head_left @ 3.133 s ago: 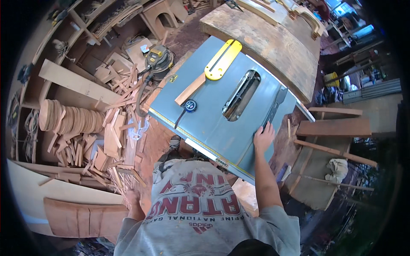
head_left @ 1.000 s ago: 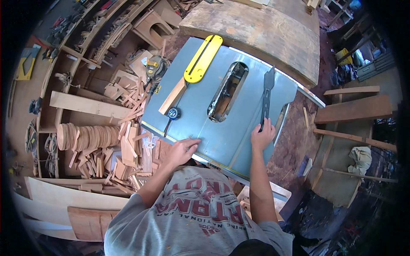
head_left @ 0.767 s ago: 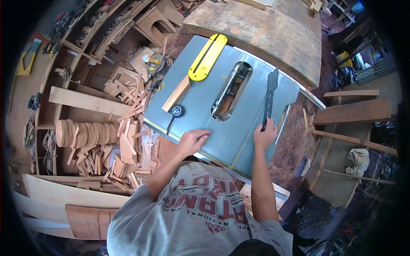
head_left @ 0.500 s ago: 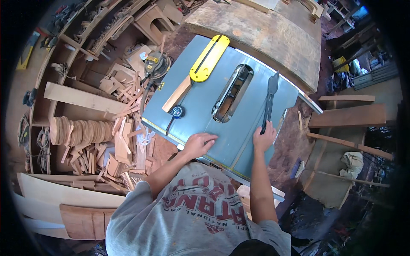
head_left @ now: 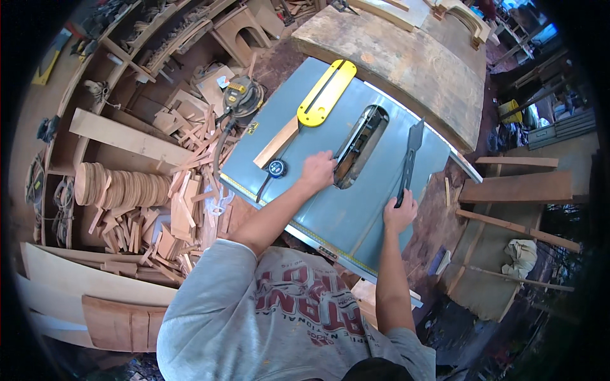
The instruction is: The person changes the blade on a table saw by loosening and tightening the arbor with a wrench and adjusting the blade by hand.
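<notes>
A grey-blue table saw top [head_left: 356, 219] lies before me, with a long slotted opening [head_left: 361, 149] showing metal parts inside. My left hand [head_left: 319, 171] is at the near left edge of that opening, its fingers partly apart and nothing visible in them. At the right side of the top, my right hand [head_left: 400, 214] is closed round the lower end of a long black push stick [head_left: 412, 149], whose broad end points away from me. A yellow slotted insert plate [head_left: 327, 93] lies on the far left. Below it are a wooden strip [head_left: 277, 143] and a round blue-black tape measure [head_left: 277, 168].
A sander [head_left: 243, 94] with a hose stands left of the saw. Wood offcuts [head_left: 184, 203] and a row of stacked round discs [head_left: 121, 185] fill the left. A large worn board [head_left: 387, 70] lies beyond the saw; planks [head_left: 515, 186] lie at the right.
My left hand has moved forward and right from the near edge of the saw top to the opening. My right hand still grips the push stick. The whole view has shifted slightly.
</notes>
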### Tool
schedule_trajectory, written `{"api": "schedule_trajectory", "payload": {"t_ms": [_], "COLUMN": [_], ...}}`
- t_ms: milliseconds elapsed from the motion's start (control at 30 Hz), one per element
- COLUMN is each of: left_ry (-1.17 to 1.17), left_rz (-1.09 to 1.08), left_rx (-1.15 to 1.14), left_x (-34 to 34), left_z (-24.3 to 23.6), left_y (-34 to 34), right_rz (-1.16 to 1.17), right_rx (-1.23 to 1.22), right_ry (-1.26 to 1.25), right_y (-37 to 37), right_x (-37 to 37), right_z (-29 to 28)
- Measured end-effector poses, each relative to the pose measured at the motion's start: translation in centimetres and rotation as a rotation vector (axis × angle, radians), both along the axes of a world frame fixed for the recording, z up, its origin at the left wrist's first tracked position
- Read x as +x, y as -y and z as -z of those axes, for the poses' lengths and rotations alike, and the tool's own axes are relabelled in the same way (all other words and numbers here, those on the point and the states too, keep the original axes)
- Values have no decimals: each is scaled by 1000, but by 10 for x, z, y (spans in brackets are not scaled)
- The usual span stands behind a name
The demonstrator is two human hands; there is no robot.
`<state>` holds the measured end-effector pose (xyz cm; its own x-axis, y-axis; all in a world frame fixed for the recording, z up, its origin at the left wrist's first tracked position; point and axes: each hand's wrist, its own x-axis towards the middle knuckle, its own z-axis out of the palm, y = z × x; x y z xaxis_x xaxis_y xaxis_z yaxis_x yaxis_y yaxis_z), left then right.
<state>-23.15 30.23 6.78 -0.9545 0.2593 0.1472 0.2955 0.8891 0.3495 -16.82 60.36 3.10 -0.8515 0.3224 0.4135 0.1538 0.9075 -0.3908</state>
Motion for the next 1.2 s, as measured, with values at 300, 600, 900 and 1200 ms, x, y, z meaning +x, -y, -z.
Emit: {"api": "schedule_trajectory", "payload": {"t_ms": [300,600,900,1200], "left_ry": [-114,-48,40,102], "left_rz": [52,114,45,135], "left_rx": [-35,-16,90,48], "left_x": [-2,-11,-12,-33], "left_z": [17,19,28,25], "left_y": [-4,6,6,7], "right_rz": [-1,5,-10,9], "right_rx": [-32,-2,-10,25], "right_ry": [61,52,27,47], "right_y": [-2,2,1,0], "right_x": [1,3,2,1], "right_z": [2,-3,-2,3]}}
